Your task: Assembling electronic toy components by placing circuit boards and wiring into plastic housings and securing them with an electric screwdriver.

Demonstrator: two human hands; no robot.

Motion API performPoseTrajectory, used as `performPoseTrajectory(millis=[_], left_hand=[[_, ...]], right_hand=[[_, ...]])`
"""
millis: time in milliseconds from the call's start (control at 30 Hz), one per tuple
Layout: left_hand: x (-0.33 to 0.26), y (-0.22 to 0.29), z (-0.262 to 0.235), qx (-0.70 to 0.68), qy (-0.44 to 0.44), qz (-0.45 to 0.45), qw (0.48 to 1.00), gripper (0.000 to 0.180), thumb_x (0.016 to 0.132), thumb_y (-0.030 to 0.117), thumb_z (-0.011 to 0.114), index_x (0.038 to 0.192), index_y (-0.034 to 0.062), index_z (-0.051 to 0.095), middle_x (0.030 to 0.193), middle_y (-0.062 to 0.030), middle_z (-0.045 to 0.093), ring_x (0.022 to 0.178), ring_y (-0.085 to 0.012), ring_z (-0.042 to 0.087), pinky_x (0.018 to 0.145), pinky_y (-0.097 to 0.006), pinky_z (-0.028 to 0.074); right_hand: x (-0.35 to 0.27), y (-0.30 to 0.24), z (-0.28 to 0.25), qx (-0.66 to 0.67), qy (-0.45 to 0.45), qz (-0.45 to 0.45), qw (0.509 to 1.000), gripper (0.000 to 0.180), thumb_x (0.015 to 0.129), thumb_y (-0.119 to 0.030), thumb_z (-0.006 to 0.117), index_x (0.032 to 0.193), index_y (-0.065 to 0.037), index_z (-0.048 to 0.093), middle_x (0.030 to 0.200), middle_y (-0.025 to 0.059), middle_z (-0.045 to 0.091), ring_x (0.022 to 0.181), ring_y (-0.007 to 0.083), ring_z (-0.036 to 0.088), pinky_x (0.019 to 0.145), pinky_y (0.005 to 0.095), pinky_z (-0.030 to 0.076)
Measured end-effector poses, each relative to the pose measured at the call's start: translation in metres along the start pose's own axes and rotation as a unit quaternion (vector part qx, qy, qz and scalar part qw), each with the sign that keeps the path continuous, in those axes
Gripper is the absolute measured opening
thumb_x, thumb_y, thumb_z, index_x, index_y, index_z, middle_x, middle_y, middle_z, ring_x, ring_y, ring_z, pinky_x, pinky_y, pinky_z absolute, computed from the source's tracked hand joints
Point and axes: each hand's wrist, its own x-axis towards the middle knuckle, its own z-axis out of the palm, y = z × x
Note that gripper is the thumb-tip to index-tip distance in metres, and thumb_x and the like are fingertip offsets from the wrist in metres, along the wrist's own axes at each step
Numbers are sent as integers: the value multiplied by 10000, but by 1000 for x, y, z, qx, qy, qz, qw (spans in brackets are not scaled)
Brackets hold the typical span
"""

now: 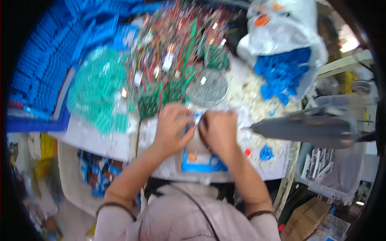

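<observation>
My left hand is curled with thumb and fingers around a small blue plastic piece, mostly hidden by the fingers. Close beside it, my right hand is closed with the knuckles up; what its fingers hold is hidden. Just below both hands, near the table's front edge, lies a blue plastic casing, open on top, with a small coppery part inside. Beyond the hands stands a round dish of thin grey metal pieces. The picture is blurred by motion.
Tangled wires with green circuit boards fill the back. A bag of green parts lies left, near stacked blue parts. A white bag spills blue pieces. A grey powered screwdriver points in from the right.
</observation>
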Motion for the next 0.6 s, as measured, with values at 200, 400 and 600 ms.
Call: performPoseTrajectory(millis=[200,400,600], left_hand=[[-1,6,-10,-48,21,-88,995,171,754,55,749,892,63,648,1004,-110,664,993,-328,607,893,-459,454],[9,8,2,-52,-14,-97,994,144,791,104,747,883,43,654,924,-115,661,908,-332,604,821,-427,464],[17,10,4,-14,-34,-109,993,114,803,128,751,865,68,675,887,-96,654,892,-308,611,802,-421,435]], right_hand=[[-9,-3,-9,241,62,39,968,132,801,-160,736,776,-67,645,658,98,627,663,286,631,835,496,427],[-25,27,-12,364,45,-33,930,107,833,-206,778,871,-125,721,842,5,685,738,229,642,1082,541,369],[-26,35,-7,245,-79,-181,949,66,792,-269,796,798,-216,757,907,-50,689,1182,205,558,1123,768,123]])
